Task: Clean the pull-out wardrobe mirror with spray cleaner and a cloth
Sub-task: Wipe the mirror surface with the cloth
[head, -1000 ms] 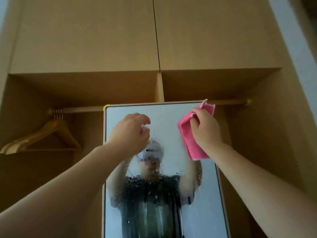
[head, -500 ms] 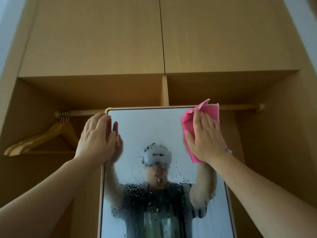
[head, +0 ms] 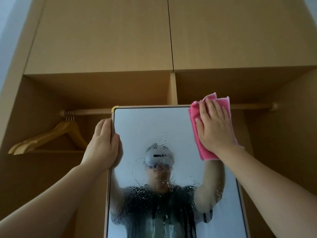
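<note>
A: Edges?
B: The mirror (head: 154,127) stands in front of the open wardrobe (head: 103,40), its top edge level with the rail (head: 250,106). The left hand (head: 103,145) clasps the left frame edge just below the corner, thumb on the glass side and fingers along the outer side.
A: Right side?
B: The right hand (head: 214,127) lies flat, fingers straight and slightly apart, pressing the pink cloth (head: 206,154) onto the top right corner. The cloth overlaps the top edge. Open glass lies between the hands.
A: Surface?
B: Droplets (head: 163,140) sit on the middle and lower glass, with runs lower down.
A: Room?
B: Wooden hangers (head: 51,136) hang at the rail's left end, apart from the mirror. There are closed doors above.
</note>
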